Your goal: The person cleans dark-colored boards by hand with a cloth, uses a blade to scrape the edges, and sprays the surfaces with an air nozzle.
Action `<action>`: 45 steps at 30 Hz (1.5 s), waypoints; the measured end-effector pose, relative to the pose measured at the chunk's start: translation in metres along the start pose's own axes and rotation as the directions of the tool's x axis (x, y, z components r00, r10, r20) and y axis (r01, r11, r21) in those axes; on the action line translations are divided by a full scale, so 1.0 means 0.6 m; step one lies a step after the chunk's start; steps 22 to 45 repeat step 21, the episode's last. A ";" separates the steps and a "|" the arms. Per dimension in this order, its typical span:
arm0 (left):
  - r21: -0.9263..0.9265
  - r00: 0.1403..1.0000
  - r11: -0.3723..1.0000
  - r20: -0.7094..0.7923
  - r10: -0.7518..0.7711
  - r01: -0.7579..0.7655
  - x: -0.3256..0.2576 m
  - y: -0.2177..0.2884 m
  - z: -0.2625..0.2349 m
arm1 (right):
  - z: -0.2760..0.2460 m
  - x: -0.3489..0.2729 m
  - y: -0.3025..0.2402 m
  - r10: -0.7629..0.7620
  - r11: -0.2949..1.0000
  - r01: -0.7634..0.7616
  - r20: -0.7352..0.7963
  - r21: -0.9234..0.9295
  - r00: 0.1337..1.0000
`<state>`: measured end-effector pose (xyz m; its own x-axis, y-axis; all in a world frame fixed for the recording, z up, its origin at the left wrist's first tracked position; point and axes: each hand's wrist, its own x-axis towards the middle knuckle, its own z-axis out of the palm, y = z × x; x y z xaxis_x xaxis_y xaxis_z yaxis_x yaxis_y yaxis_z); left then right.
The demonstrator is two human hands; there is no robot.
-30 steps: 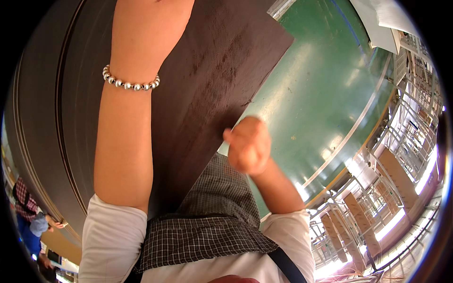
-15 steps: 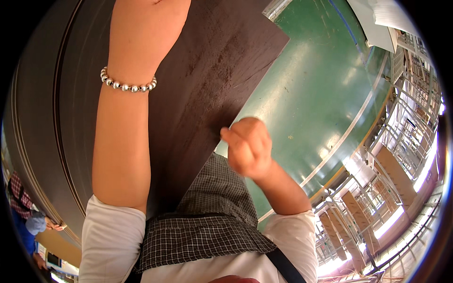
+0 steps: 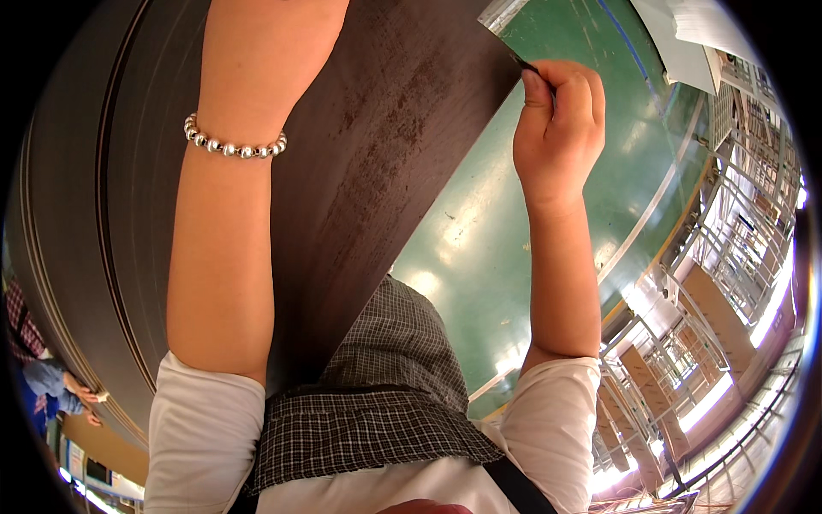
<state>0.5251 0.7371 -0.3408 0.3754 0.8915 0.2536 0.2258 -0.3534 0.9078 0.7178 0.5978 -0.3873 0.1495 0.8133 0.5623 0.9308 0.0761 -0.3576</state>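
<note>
A large dark brown panel with scuffed, streaky marks lies in front of me, its slanting edge to the right. My left hand reaches forward over the panel; its fingers run past the top of the picture. At the panel's far right corner my right hand is closed in a pinch. Between thumb and forefinger a small, thin, dark piece shows, touching or very near the corner. What kind of thing it is I cannot tell.
A green floor with painted lines spreads to the right of the panel. Metal racks with brown boards stand along the far right. At the lower left, a co-worker's hand rests by the panels' edge. A pale sheet is at the upper right.
My right hand has moved forward and to the right, from beside the panel's near edge up to its far right corner. The left arm has stayed nearly still.
</note>
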 end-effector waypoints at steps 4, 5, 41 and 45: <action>-0.020 0.998 0.998 -0.020 0.060 -0.060 -0.049 0.000 -0.046 | -0.007 -0.013 -0.062 -0.062 0.998 0.063 0.033 -0.020 0.998; -0.001 1.000 1.000 0.009 0.010 -0.010 -0.054 0.016 -0.060 | -0.006 -0.023 -0.076 -0.069 0.998 0.069 0.047 -0.012 0.997; 0.046 0.997 0.997 0.041 -0.061 0.059 0.079 -0.015 0.039 | 0.013 -0.083 -0.052 -0.133 0.912 0.073 0.123 0.404 0.984; 0.046 0.997 0.997 0.041 -0.061 0.059 0.079 -0.015 0.039 | 0.013 -0.083 -0.052 -0.133 0.912 0.073 0.123 0.404 0.984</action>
